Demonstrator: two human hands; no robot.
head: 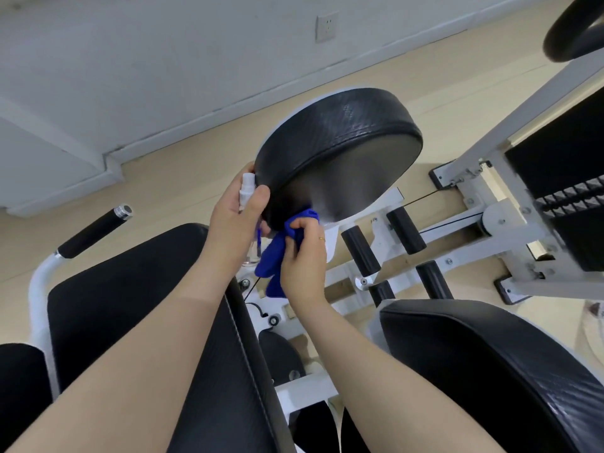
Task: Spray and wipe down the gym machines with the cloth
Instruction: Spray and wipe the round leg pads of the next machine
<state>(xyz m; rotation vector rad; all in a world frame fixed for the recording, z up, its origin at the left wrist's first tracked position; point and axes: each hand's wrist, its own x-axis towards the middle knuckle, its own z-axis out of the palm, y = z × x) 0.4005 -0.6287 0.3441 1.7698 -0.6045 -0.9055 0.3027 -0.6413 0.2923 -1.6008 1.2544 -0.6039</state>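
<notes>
A round black padded cushion point(340, 138) of a white-framed gym machine tilts toward me at the centre. My left hand point(237, 210) holds a small clear spray bottle point(245, 188) with a white nozzle, thumb against the cushion's lower left edge. My right hand point(302, 256) grips a blue cloth point(277, 253) bunched against the cushion's lower edge. Part of the bottle is hidden behind my left palm.
Two black seat pads lie below, one left point(137, 289) and one right point(490, 364). A black foam handle point(94, 232) sticks up at the left. Black roller pegs point(359, 250) and the weight stack point(568, 197) stand at the right. A wall socket point(327, 26) is on the white wall.
</notes>
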